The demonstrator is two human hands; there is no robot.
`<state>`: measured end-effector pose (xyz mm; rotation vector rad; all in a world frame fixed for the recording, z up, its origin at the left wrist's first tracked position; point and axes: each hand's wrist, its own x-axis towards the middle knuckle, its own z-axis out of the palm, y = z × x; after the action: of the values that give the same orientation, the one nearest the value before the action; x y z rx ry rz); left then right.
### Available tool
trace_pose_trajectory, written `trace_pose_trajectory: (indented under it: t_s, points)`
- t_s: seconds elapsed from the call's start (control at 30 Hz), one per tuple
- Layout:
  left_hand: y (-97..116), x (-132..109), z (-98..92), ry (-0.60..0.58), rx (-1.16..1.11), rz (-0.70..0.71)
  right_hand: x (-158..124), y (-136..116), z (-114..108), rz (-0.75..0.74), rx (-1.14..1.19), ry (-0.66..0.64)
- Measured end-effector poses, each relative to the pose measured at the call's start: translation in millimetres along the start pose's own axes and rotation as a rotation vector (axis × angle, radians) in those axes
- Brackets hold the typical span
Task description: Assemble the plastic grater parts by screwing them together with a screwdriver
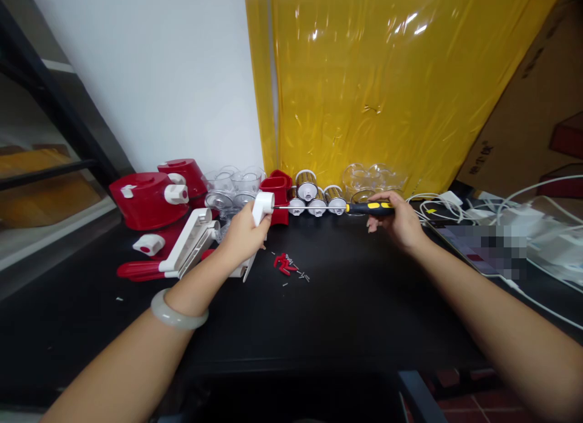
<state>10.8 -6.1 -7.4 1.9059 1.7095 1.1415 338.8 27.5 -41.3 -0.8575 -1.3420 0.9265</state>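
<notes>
My left hand (243,231) is closed around a white plastic crank handle part (263,205), whose round end faces right. In my right hand (401,219) is a long screwdriver (371,208) with a black and yellow grip. Its thin shaft lies level, and the tip meets the white part's round end; whether it sits in a screw I cannot tell. Below my left hand a small pile of red plastic pieces (285,264) lies on the black table (346,313), with several small screws (304,276) beside it.
White and red handles (189,244) and red housings (148,198) stand at the left. Clear plastic cups (246,180), red parts (276,189) and metal grater drums (317,198) line the back. White cables (460,210) and a tablet-like device (469,247) lie at the right.
</notes>
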Motion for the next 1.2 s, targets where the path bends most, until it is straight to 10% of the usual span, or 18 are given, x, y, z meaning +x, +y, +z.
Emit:
trace_pose_trajectory:
  t_s: [1.2]
  points:
    - [0.1, -0.3, -0.4, -0.006, 0.002, -0.005, -0.8, -2.2, 2.7, -0.022, -0.045, -0.005]
